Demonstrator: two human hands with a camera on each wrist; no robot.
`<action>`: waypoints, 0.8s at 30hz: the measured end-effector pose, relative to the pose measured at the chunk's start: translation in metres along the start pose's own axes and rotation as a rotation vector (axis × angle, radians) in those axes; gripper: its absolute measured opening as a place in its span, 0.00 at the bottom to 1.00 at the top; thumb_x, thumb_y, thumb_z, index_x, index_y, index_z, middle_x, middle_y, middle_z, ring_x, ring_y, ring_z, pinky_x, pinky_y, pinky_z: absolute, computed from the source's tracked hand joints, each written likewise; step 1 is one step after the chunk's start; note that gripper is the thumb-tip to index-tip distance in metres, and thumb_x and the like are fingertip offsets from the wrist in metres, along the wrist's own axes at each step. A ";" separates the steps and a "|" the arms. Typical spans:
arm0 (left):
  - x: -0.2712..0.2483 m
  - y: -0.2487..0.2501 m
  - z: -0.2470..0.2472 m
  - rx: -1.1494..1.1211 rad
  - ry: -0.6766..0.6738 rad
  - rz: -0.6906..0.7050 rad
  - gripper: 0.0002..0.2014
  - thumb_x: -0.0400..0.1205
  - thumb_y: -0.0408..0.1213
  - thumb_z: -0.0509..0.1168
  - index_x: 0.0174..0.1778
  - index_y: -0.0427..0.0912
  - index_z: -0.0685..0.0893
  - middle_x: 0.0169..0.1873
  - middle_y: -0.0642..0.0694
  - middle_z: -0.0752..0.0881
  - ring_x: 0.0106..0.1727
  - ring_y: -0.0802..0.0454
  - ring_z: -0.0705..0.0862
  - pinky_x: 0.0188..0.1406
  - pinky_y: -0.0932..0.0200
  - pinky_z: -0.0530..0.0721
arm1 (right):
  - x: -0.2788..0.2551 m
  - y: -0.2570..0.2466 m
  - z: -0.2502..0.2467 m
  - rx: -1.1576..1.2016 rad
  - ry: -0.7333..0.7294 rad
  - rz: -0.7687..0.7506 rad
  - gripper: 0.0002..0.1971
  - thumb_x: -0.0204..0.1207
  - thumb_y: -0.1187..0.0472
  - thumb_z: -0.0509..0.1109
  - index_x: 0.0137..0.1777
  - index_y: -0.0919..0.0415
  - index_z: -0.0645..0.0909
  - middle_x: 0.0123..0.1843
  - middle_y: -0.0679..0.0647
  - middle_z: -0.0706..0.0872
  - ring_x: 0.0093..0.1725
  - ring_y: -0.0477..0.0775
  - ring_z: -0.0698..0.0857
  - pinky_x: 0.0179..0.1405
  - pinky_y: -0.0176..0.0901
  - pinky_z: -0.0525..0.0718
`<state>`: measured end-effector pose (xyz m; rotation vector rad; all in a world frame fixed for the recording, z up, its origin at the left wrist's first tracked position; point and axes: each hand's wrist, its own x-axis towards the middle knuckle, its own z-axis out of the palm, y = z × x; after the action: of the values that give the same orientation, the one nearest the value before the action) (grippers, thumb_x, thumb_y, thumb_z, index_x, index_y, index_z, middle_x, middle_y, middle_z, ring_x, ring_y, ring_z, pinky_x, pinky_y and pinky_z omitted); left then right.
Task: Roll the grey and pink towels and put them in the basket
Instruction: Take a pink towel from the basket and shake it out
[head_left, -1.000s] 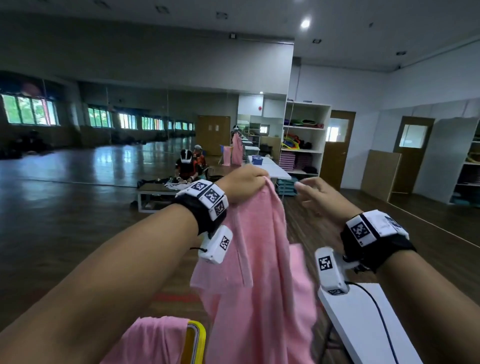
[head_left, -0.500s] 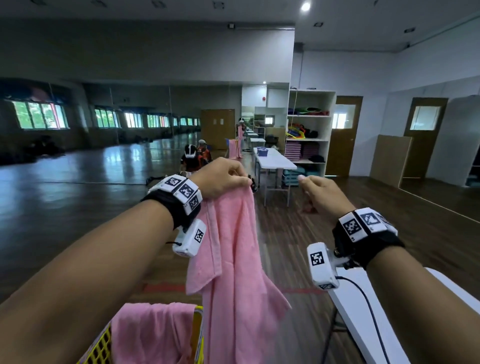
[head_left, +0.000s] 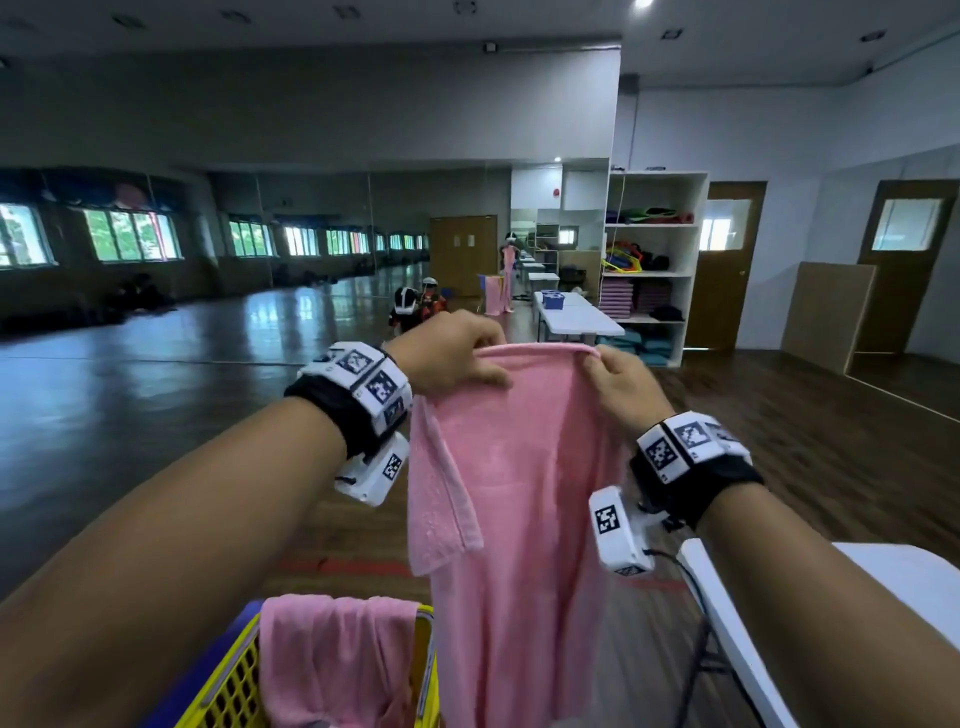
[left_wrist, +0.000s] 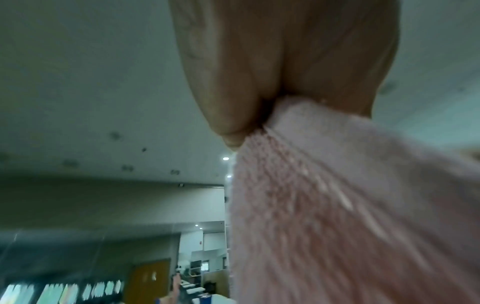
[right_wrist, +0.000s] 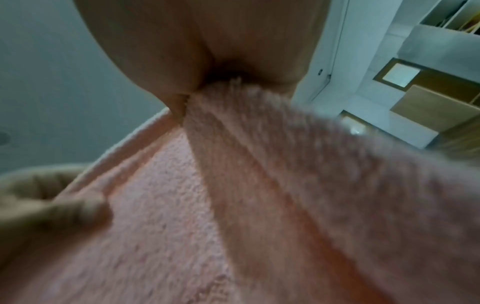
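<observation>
The pink towel (head_left: 524, 499) hangs lengthwise in mid-air, soft looped terry with a flat woven hem, one side flap folded over; the left hand (head_left: 452, 353) and right hand (head_left: 621, 382) each pinch its top edge; a yellow perforated plastic basket (head_left: 234, 680) sits below, another pink towel (head_left: 332, 660) draped over its rim.

Big hall with a dark glossy wood floor (head_left: 156, 395) and a row of windows (head_left: 130, 236) down the left wall. White shelving unit (head_left: 652, 260) at the back holds mats and bags, with white folding tables (head_left: 576, 317) in front. Brown doors (head_left: 730, 265) on the right, recessed ceiling lights (head_left: 642, 2) overhead.
</observation>
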<state>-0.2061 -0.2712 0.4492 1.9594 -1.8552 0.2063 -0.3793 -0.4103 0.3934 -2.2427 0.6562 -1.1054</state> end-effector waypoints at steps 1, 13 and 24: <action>-0.003 -0.004 0.006 0.087 -0.012 -0.008 0.11 0.77 0.53 0.73 0.44 0.49 0.85 0.37 0.53 0.85 0.38 0.57 0.82 0.31 0.60 0.79 | 0.006 -0.001 -0.006 -0.027 0.010 -0.002 0.15 0.86 0.60 0.58 0.43 0.66 0.82 0.39 0.57 0.83 0.41 0.58 0.80 0.37 0.46 0.72; -0.046 -0.083 0.083 -0.210 0.369 -0.387 0.09 0.81 0.48 0.69 0.42 0.49 0.92 0.32 0.52 0.89 0.36 0.50 0.85 0.36 0.55 0.79 | -0.004 0.039 -0.034 -0.305 0.110 0.137 0.18 0.86 0.54 0.57 0.33 0.54 0.70 0.39 0.53 0.78 0.42 0.57 0.75 0.39 0.45 0.66; -0.011 -0.030 0.089 -1.173 0.782 -0.764 0.16 0.82 0.47 0.64 0.56 0.37 0.82 0.55 0.33 0.86 0.55 0.37 0.86 0.60 0.40 0.84 | -0.025 0.042 -0.070 -0.275 0.093 0.112 0.13 0.86 0.53 0.57 0.41 0.56 0.77 0.39 0.52 0.79 0.43 0.56 0.76 0.41 0.45 0.68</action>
<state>-0.1936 -0.2966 0.3592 1.2549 -0.4034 -0.2729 -0.4580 -0.4433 0.3884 -2.3570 1.0144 -1.1264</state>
